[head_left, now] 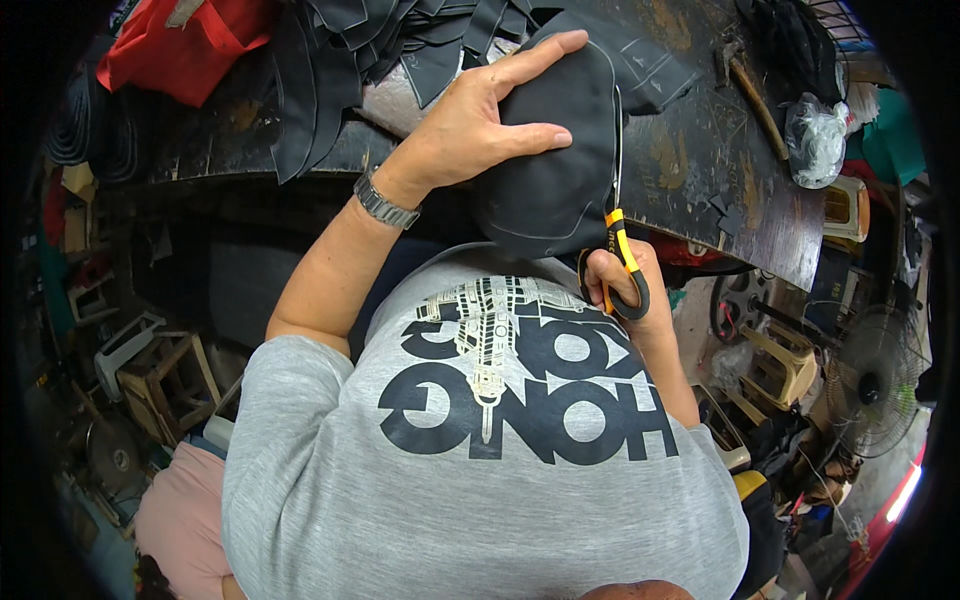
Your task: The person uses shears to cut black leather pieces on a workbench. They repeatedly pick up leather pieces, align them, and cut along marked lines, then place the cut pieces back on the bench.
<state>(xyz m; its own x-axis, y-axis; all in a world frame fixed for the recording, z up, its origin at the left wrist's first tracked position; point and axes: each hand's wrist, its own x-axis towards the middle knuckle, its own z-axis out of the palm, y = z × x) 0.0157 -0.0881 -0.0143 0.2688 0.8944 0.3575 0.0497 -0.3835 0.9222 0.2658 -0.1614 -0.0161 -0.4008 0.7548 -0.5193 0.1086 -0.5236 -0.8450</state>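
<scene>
My left hand (465, 140) is closed on a black leather-like sheet (550, 195), with the thumb and forefinger spread over its top face and the other fingers hidden. Pale curved lines are drawn near the sheet's edges. Scissors with yellow and black handles (627, 255) are in my right hand (652, 280), the thumb in one loop. Their blades point away from me and lie along the right edge of the sheet, next to a pale line. Whether the blades are cutting into it I cannot tell. The sheet overhangs the near edge of the dark worktable (690, 200).
Black cut pieces (310, 100) pile up at the far left of the table, beside a red cloth bag (190, 50). A hammer (758, 105) and a clear plastic bag (815, 140) lie at the right. A fan (870, 370) stands lower right; a pink-clad person (185, 520) is lower left.
</scene>
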